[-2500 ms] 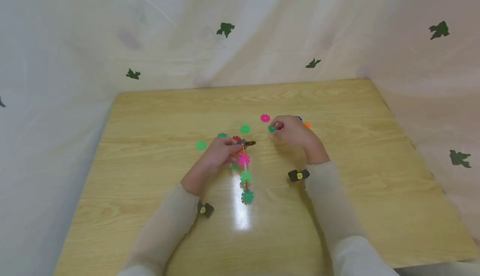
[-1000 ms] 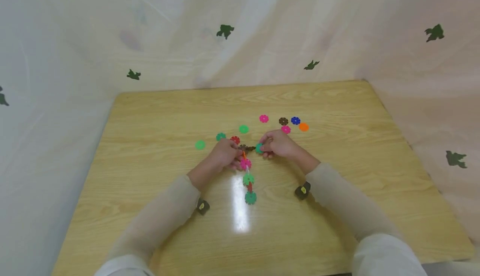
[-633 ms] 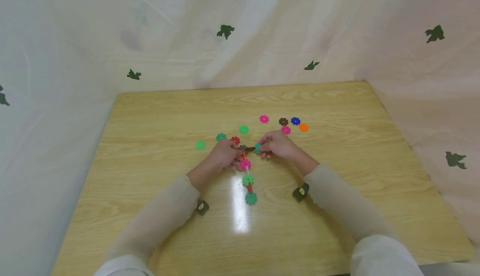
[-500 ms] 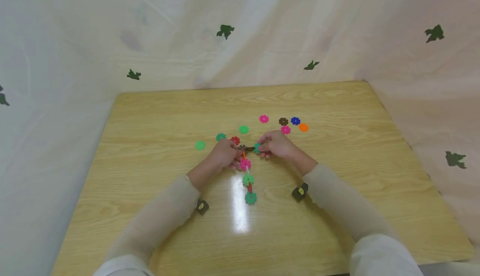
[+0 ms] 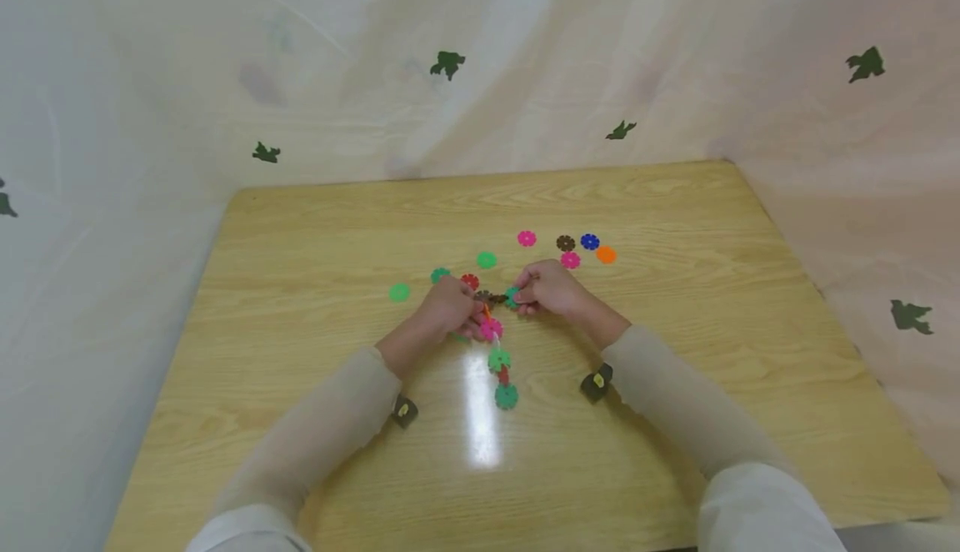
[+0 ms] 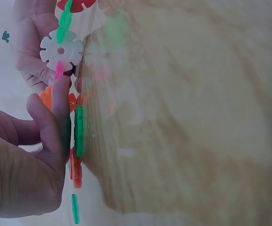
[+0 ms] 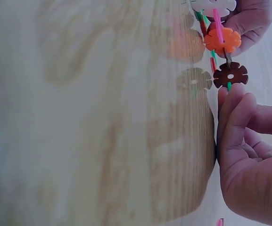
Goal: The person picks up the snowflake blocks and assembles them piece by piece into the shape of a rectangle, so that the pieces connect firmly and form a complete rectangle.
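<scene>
A chain of slotted plastic flower discs runs toward the person, its pink disc (image 5: 491,329), light green disc (image 5: 498,359) and teal end disc (image 5: 506,396) showing in the head view. My left hand (image 5: 447,306) grips the chain near its far end, fingers by the orange disc (image 7: 223,40). A brown disc (image 7: 230,75) juts right from there, standing on edge in the head view. My right hand (image 5: 552,288) pinches a teal disc (image 5: 513,297) between thumb and fingers, its edge right at the brown disc's rim. Most of this teal disc is hidden by the fingertips in the right wrist view.
Loose discs lie beyond the hands: pink (image 5: 527,238), brown (image 5: 566,243), blue (image 5: 589,242), orange (image 5: 606,254), light green (image 5: 487,260) and red (image 5: 470,282). Another light green disc (image 5: 399,292) lies left. A pale curtain (image 5: 337,60) borders the wooden table (image 5: 300,227).
My right hand has carried the teal disc from the back right toward the person and left, up to the brown disc. My left hand has stayed on the chain, shifting slightly.
</scene>
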`<act>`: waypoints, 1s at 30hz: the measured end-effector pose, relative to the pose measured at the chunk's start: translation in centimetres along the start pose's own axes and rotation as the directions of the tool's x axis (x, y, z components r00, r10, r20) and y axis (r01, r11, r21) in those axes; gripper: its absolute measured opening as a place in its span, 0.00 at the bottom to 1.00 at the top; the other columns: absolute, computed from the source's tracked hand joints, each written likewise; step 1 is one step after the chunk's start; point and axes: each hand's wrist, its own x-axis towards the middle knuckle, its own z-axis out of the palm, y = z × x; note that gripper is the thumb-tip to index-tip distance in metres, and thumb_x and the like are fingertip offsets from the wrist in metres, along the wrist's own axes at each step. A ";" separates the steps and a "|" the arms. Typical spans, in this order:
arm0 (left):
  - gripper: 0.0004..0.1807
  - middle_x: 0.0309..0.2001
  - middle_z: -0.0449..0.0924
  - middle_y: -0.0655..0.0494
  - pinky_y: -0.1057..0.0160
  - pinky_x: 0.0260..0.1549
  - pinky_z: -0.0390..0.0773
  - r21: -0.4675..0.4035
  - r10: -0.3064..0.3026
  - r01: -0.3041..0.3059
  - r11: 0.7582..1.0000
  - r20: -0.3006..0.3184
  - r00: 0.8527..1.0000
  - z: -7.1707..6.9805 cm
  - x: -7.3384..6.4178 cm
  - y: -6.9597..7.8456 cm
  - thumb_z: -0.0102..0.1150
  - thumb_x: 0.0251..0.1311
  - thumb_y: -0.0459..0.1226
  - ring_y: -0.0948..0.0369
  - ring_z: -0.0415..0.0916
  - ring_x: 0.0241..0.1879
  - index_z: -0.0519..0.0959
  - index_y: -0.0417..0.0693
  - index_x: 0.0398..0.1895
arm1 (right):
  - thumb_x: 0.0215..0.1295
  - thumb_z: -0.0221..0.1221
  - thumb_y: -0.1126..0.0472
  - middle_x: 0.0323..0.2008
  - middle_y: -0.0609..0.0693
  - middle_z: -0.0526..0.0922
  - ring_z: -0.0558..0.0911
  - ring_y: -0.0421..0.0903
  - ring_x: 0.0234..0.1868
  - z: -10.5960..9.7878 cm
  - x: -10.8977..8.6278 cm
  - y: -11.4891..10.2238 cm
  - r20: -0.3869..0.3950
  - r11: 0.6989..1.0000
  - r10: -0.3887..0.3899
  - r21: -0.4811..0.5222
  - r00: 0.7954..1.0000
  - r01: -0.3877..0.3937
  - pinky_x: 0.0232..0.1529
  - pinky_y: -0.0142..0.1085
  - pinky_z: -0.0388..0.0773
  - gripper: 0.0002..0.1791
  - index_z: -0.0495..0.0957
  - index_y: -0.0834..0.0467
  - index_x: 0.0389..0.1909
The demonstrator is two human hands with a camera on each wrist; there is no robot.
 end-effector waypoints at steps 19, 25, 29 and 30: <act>0.11 0.29 0.83 0.40 0.64 0.21 0.85 0.072 0.013 -0.016 0.997 0.042 0.999 0.0 -0.6 0.2 0.54 0.69 0.26 0.56 0.82 0.21 0.78 0.26 0.50 | 0.67 0.62 0.61 0.42 0.60 0.84 0.80 0.54 0.40 -6.6 -0.7 0.4 -0.292 0.787 -0.163 -0.614 0.942 -0.054 0.38 0.43 0.80 0.12 0.80 0.66 0.44; 0.07 0.30 0.83 0.40 0.64 0.22 0.85 0.087 0.019 -0.023 0.996 0.045 0.999 -0.2 -0.7 0.1 0.54 0.70 0.27 0.55 0.82 0.21 0.80 0.29 0.44 | 0.67 0.62 0.58 0.37 0.59 0.82 0.78 0.53 0.36 -6.9 -0.1 0.8 -0.324 0.734 -0.138 -0.668 0.936 -0.122 0.36 0.43 0.79 0.15 0.77 0.67 0.43; 0.08 0.30 0.83 0.40 0.64 0.21 0.84 0.075 0.029 -0.032 0.997 0.051 0.998 -0.3 -0.7 0.2 0.54 0.69 0.26 0.56 0.82 0.21 0.80 0.28 0.44 | 0.65 0.64 0.60 0.37 0.58 0.81 0.77 0.53 0.35 -6.9 0.0 0.6 -0.319 0.758 -0.113 -0.640 0.941 -0.126 0.34 0.40 0.77 0.13 0.76 0.66 0.41; 0.08 0.29 0.83 0.40 0.64 0.20 0.84 0.074 0.030 -0.034 0.997 0.052 0.998 -0.3 -0.7 0.2 0.54 0.69 0.26 0.56 0.82 0.21 0.80 0.28 0.44 | 0.65 0.64 0.60 0.37 0.58 0.80 0.77 0.53 0.36 -6.9 0.0 0.6 -0.314 0.766 -0.108 -0.631 0.943 -0.123 0.34 0.39 0.77 0.12 0.76 0.65 0.40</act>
